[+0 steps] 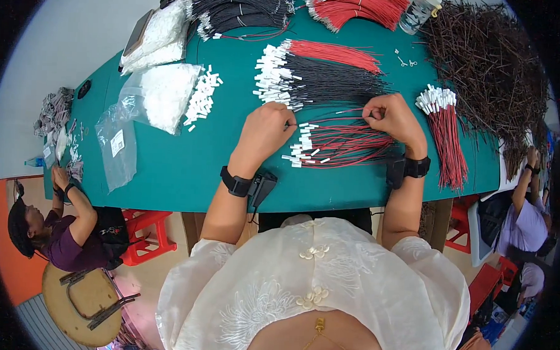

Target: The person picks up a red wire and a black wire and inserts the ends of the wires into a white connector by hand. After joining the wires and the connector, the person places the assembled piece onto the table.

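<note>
My left hand [270, 126] is closed in a pinch just below the white connectors at the left end of a bundle of black wires [339, 81]. Whatever its fingers hold is hidden. My right hand [394, 119] pinches what looks like the end of a thin red wire [351, 110], which runs leftward from the fingertips. Beneath and between both hands lies a loose spread of red-and-black wires [349, 143] with white connectors [302, 145] at their left ends. Red wires [333, 53] lie beyond the black ones.
Bags of white connectors [168, 100] and a loose connector pile [202, 98] lie at left. At right are a tied wire bundle [445, 137] and a brown wire heap [487, 59]. Large black [236, 7] and red bundles [360, 8] and a cup [419, 13] line the far side. People sit at both sides.
</note>
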The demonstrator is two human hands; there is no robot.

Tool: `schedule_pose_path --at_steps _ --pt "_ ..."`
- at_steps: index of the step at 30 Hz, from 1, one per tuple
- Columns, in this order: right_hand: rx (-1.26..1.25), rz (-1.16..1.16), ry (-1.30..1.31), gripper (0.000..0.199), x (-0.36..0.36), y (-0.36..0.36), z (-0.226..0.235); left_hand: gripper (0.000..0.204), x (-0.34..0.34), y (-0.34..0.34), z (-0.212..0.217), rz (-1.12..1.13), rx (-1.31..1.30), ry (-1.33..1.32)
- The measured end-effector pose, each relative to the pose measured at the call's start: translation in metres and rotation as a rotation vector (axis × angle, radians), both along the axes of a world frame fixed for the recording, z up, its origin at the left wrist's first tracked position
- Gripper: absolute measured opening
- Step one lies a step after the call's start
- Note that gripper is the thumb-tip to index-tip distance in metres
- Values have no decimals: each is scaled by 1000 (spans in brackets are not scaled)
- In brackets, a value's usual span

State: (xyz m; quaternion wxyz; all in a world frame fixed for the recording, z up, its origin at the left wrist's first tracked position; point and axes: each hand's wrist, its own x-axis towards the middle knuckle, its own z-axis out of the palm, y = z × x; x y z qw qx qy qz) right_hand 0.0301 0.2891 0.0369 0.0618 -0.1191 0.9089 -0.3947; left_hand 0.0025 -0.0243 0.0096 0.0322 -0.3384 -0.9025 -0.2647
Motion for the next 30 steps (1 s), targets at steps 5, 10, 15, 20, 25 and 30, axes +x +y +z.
schedule_pose_path --at_steps 5,10,15,20,25,30 --pt "31 66 -97 14 2 1 2 10 -2 5 3 97 140 36" --pt "-15 47 -31 16 0 -30 1 8 0 12 1 152 169 83" --pt "74 177 72 20 1 -48 -11 7 -4 17 -13 142 142 118" --pt "185 230 -85 24 1 -49 -4 7 -12 29 -18 171 167 199" --pt "125 35 -7 27 1 -52 -1 7 -14 30 -18 176 190 236" --pt "166 -86 226 26 -1 -51 -18 12 -11 28 -17 163 200 209"
